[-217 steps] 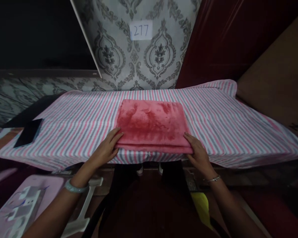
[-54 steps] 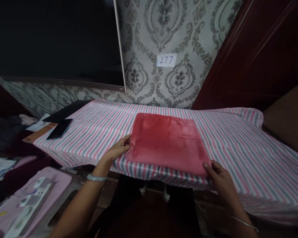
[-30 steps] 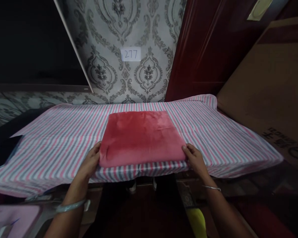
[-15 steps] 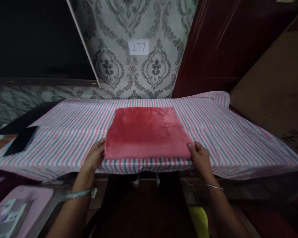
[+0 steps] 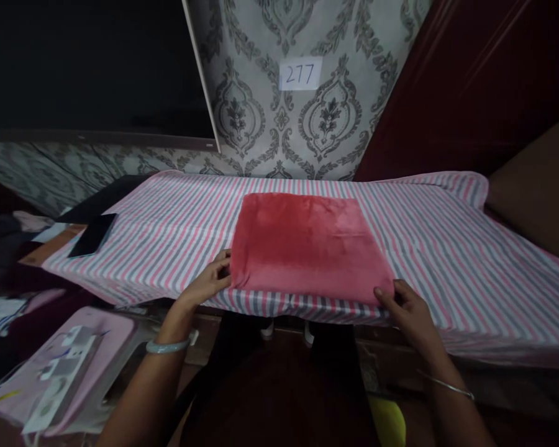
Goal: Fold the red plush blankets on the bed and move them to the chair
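Observation:
A folded red-and-pink plush cloth (image 5: 307, 245) lies flat on the striped tablecloth, along its front edge. At the cloth's front left corner is my left hand (image 5: 209, 279), its fingertips closed on the side edge, where small creases show. My right hand (image 5: 407, 310) pinches the front right corner, thumb on top and the other fingers curled at the side and below. The undersides of both corners are hidden.
The striped tablecloth (image 5: 181, 217) covers a long table against the patterned wall. A black phone (image 5: 93, 236) lies at its left end. A dark screen (image 5: 93, 68) hangs above left. Below left, a power strip (image 5: 68, 382) rests on a pink stool (image 5: 116, 329).
The view has turned left, so everything sits further right in the picture. Creases have appeared at the cloth's front left corner. Both hands remain at its front corners.

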{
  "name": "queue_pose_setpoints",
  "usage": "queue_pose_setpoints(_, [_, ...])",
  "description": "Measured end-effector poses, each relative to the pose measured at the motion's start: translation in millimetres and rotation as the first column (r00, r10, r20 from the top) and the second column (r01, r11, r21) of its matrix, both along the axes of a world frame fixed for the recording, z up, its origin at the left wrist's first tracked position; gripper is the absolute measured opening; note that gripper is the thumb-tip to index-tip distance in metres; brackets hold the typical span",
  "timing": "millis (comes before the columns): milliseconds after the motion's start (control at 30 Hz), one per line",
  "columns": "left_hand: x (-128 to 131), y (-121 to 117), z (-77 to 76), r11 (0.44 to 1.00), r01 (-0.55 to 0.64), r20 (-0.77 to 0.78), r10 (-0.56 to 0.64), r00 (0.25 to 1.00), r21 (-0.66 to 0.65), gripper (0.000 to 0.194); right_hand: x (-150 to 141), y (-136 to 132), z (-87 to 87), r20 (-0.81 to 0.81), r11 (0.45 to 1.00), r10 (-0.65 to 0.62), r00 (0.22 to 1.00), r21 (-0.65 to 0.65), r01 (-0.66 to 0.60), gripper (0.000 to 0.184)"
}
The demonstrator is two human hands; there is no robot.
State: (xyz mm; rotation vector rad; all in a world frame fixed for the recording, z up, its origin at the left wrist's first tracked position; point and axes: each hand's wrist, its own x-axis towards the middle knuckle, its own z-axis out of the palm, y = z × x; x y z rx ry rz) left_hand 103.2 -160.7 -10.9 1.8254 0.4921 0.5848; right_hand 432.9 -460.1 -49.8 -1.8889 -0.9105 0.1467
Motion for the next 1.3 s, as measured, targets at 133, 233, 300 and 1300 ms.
queue_pose_setpoints(133, [-4.7,6.2,-4.9,0.988,-0.102,0.061,0.110,0.992,-0.113,0.029,5.9,-6.2,9.8,-0.013,1.000,0.002,1.000,0.001,-0.002,0.046])
queue_pose_setpoints(233, [-9.9,13.0,-3.2,0.949,-0.170,0.133,0.210,0.969,-0.265,0.034,12.9,-10.4,20.0,0.024,0.996,-0.073,0.997,0.055,0.071,0.039])
queue_pose_setpoints(300, [-11.8,14.0,-0.1,0.945,-0.162,0.083,0.192,0.978,-0.285,0.034,16.4,-10.0,20.8,0.052,0.996,-0.075,0.996,0.058,0.072,0.038])
queue_pose_setpoints(1300, [217.9,87.3,54.3,0.784,-0.016,-0.450,0.373,0.811,0.620,0.055,50.1,254.4,87.4,0.387,0.810,0.251,0.887,-0.586,0.027,0.056])
